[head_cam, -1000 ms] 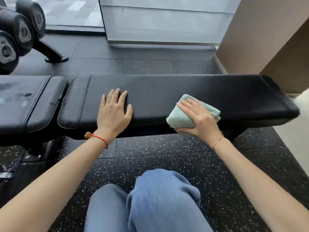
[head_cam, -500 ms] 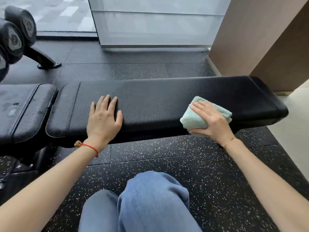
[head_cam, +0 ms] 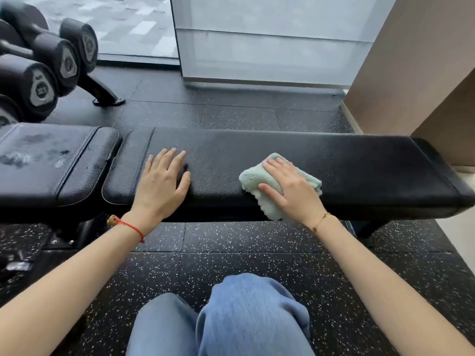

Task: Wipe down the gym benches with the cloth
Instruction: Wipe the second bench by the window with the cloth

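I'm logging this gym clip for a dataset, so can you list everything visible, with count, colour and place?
bench back pad: one, black, across the middle
bench seat pad: one, black with pale smudges, at left
cloth: one, mint green, folded, on the back pad's near edge, a corner hanging over
dumbbells: at least four, black with grey end plates, racked upper left
rack foot: one, black, on the floor behind the seat pad
floor: black rubber tiles, white-speckled
wall: tan, upper right
left hand: flat on the back pad, red string bracelet at the wrist
right hand: pressing on the cloth, thin gold bracelet
knees: blue jeans, bottom centre
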Demonstrator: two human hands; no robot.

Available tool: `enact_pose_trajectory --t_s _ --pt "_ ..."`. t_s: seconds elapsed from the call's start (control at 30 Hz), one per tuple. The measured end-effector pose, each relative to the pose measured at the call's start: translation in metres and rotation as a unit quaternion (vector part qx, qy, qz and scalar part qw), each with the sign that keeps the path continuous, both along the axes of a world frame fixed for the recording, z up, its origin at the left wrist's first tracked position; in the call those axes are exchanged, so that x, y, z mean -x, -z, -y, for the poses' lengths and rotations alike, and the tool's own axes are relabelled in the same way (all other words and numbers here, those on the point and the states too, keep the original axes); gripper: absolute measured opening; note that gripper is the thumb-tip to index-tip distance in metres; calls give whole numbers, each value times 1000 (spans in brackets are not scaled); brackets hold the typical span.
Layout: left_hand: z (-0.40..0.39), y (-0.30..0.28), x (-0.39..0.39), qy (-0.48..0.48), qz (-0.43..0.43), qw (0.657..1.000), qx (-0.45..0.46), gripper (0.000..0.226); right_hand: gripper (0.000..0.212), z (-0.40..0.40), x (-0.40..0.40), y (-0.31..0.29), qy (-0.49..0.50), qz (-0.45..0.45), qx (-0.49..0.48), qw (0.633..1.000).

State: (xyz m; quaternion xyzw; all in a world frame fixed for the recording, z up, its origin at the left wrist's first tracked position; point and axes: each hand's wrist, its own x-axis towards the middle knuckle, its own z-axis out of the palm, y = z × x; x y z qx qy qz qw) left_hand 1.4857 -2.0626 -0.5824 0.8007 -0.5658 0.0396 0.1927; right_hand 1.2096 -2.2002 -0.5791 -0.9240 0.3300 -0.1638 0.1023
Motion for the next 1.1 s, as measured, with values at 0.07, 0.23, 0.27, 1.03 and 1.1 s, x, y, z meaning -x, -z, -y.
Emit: enact_pose_trajectory --t_s 0.07,0.23,0.27,1.03,1.1 --pt "-13 -3 -23 -30 -5 1000 5 53 65 8 -35 -5 43 -19 -26 999" --pt "-37 -5 -70 -68 -10 997 -24 53 65 -33 -146 -8 -70 -53 -13 996" --pt "-40 -5 -75 -69 -14 997 -31 58 64 -46 -151 -6 -108 -52 -9 993" --pt "-45 10 -84 -50 -68 996 39 64 55 42 -192 -16 -52 -22 -49 997" --pt "-45 10 -84 -51 -65 996 37 63 57 36 -220 -18 -41 -51 -34 997"
